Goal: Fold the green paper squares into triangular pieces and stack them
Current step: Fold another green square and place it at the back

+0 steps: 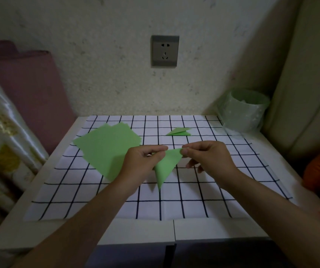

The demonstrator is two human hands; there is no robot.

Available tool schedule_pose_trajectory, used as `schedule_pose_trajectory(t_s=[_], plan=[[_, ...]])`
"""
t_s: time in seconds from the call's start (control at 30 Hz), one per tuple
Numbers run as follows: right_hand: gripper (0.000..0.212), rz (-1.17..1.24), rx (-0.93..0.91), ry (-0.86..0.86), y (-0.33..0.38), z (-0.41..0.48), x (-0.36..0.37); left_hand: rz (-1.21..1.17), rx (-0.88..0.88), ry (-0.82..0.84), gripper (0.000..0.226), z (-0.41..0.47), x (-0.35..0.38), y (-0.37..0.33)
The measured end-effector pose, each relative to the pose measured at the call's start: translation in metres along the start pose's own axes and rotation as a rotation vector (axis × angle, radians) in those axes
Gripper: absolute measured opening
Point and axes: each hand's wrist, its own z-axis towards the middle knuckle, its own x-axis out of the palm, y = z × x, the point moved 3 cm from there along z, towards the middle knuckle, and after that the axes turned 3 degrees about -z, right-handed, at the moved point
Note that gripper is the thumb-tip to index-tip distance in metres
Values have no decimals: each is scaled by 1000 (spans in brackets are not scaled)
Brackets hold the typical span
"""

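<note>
Paper triangle point(166, 165) hangs between both hands above the surface point(194, 207), left hand point(142, 165) and right hand point(209, 157) each pinching a top corner.

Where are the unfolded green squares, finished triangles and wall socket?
unfolded green squares point(105, 149), head view, top sheet's middle
finished triangles point(180, 133), head view, top piece's middle
wall socket point(164, 51), head view, faceplate middle

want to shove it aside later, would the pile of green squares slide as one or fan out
Probably fans out: the squares already lie offset, with staggered far corners. Likely light and floppy: thin sheets flat on the cloth. An edge push may move only the top ones.
</note>
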Motion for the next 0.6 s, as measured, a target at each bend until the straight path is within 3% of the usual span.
schedule_pose_trajectory(t_s=[0.13,0.3,0.43,0.6], plan=[[8,-17,58,30,-4,2,-1,52,-2,2,21,2,0,4],[5,-174,202,34,-21,8,-2,500,52,164,15,4,0,16],[5,-376,234,22,-29,17,1,661,70,227,14,5,3,21],[4,-521,201,7,-35,28,5,834,404,212,13,5,6,18]])
